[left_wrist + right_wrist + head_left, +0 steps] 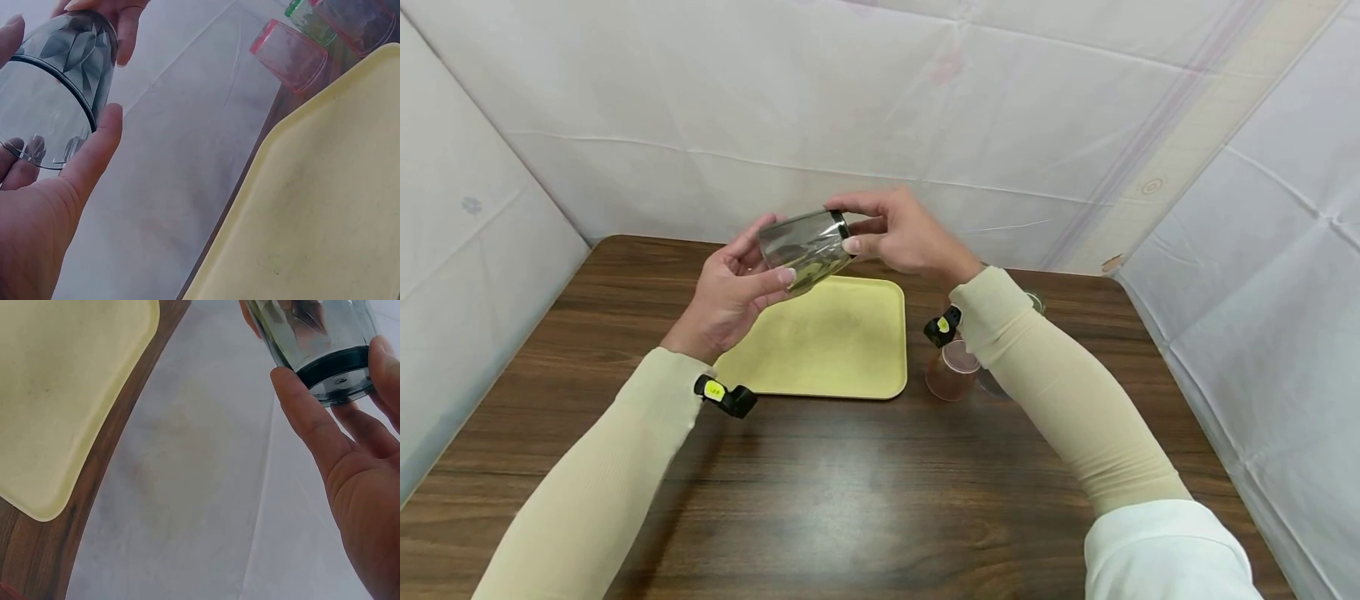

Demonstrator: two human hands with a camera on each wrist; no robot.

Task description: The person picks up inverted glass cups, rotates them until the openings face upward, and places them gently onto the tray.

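A grey see-through tumbler [801, 246] lies tilted on its side in the air above the yellow tray [842, 350]. My left hand [767, 262] grips its wider end between thumb and fingers. My right hand [842, 225] pinches the dark-banded end with thumb and fingertips. In the left wrist view the tumbler [56, 94] fills the upper left, with my left thumb [94, 156] against its side. In the right wrist view the tumbler [319, 337] sits above my right thumb [312, 425], and the tray [62, 394] lies below it on the left.
A pink cup [951, 371] stands right of the tray, beside my right forearm, and a green cup [1036, 302] shows behind that arm. The dark wooden table [850, 500] is walled by white sheets at the back and both sides.
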